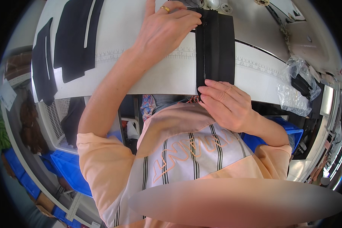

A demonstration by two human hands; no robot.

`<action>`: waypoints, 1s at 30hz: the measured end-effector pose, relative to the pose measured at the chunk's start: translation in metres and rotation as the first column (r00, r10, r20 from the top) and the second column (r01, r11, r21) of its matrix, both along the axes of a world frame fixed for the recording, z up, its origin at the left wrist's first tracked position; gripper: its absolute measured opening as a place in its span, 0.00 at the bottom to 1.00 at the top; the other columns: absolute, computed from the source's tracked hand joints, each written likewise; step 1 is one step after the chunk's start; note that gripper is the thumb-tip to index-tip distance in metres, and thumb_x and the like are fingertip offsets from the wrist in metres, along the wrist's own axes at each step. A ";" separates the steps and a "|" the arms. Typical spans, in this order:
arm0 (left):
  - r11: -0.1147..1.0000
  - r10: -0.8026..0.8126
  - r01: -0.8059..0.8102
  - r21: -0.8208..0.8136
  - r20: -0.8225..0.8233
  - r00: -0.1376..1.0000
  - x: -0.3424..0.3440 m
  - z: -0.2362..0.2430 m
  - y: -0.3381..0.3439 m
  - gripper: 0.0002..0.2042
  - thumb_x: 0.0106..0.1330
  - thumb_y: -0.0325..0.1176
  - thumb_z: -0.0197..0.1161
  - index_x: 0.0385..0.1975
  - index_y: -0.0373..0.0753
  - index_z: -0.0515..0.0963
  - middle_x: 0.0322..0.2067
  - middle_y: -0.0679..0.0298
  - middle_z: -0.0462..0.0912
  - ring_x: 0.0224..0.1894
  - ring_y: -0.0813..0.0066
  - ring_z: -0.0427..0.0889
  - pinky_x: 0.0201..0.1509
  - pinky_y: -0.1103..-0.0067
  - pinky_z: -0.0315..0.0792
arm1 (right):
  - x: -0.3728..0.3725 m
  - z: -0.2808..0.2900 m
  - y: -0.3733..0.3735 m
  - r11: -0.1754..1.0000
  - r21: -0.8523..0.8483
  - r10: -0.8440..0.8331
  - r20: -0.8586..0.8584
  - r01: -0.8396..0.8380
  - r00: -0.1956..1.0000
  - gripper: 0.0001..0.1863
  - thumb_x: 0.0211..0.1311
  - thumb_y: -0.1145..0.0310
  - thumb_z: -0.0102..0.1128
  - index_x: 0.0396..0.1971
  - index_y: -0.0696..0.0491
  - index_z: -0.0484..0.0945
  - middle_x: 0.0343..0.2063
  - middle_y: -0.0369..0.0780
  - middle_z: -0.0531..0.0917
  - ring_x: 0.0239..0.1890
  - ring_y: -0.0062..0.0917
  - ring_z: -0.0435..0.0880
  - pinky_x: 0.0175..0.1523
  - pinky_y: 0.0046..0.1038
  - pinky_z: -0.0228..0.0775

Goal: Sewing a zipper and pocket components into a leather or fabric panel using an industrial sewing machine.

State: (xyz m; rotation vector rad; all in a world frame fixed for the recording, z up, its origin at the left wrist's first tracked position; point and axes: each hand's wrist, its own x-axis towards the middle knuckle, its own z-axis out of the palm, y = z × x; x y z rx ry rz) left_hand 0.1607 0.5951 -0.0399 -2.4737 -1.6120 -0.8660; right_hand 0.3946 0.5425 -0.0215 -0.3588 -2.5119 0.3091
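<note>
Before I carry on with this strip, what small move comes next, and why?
Probably draw the black zipper piece gently straight with the right hand, since that hand is at its near end and the left hand reaches its far end.

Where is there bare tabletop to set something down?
On the white table: between the slit black pieces and left forearm; between that forearm and the zippered strip; between strip and plastic bag. Crowded: among the pieces, around the left hand and right hand.
</note>
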 end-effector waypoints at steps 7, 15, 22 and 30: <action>1.000 -0.001 0.001 -0.006 0.004 1.000 0.000 -0.002 -0.002 0.06 0.62 0.33 0.61 0.35 0.44 0.82 0.43 0.72 0.84 0.52 0.72 0.75 0.64 0.42 0.49 | 0.001 0.013 0.003 0.965 -0.260 -0.025 0.009 0.026 1.000 0.09 0.46 0.73 0.70 0.27 0.58 0.80 0.37 0.43 0.84 0.41 0.36 0.85 0.41 0.33 0.80; 1.000 -0.012 0.013 0.021 -0.022 1.000 -0.001 -0.003 -0.001 0.06 0.61 0.33 0.62 0.35 0.44 0.82 0.44 0.72 0.84 0.52 0.72 0.75 0.64 0.43 0.50 | 0.003 0.000 -0.001 0.999 0.029 0.018 0.054 -0.020 0.998 0.07 0.48 0.72 0.68 0.27 0.58 0.80 0.38 0.44 0.84 0.43 0.36 0.84 0.42 0.33 0.79; 0.998 -0.047 0.045 -0.036 -0.059 0.997 -0.005 0.009 -0.001 0.17 0.56 0.47 0.68 0.41 0.45 0.82 0.45 0.76 0.83 0.57 0.67 0.72 0.66 0.45 0.44 | 0.003 -0.002 -0.002 0.998 0.059 0.023 0.060 -0.027 0.998 0.09 0.50 0.69 0.68 0.27 0.58 0.80 0.37 0.43 0.83 0.39 0.34 0.83 0.40 0.31 0.79; 0.993 -0.096 0.090 -0.078 -0.069 0.993 -0.008 0.010 -0.001 0.22 0.52 0.50 0.70 0.42 0.44 0.81 0.51 0.74 0.80 0.60 0.66 0.70 0.67 0.43 0.45 | -0.021 0.002 0.097 0.962 0.195 -0.197 0.018 0.190 0.980 0.17 0.49 0.65 0.69 0.39 0.56 0.80 0.45 0.36 0.81 0.44 0.28 0.79 0.42 0.27 0.75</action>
